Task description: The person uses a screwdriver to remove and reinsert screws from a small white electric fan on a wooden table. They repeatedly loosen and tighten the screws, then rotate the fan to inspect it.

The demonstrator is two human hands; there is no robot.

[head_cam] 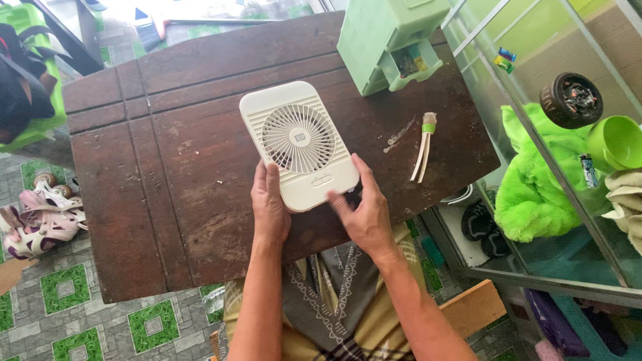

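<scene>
A cream rectangular portable fan (298, 142) with a round grille lies flat on a dark brown wooden table (174, 174). My left hand (269, 204) rests at the fan's lower left corner, fingers laid against its edge. On the other side, my right hand (361, 208) touches the fan's lower right corner, thumb over the front near the oval button. Both hands hold the fan's near end. A small brush (424, 146) with a green band and pale handles lies on the table to the right of the fan.
A light green plastic drawer box (388, 40) stands at the table's far right edge. A glass cabinet (568, 134) with green items stands right of the table. Shoes (40, 214) lie on the tiled floor at left. A wooden seat edge (471, 307) shows below.
</scene>
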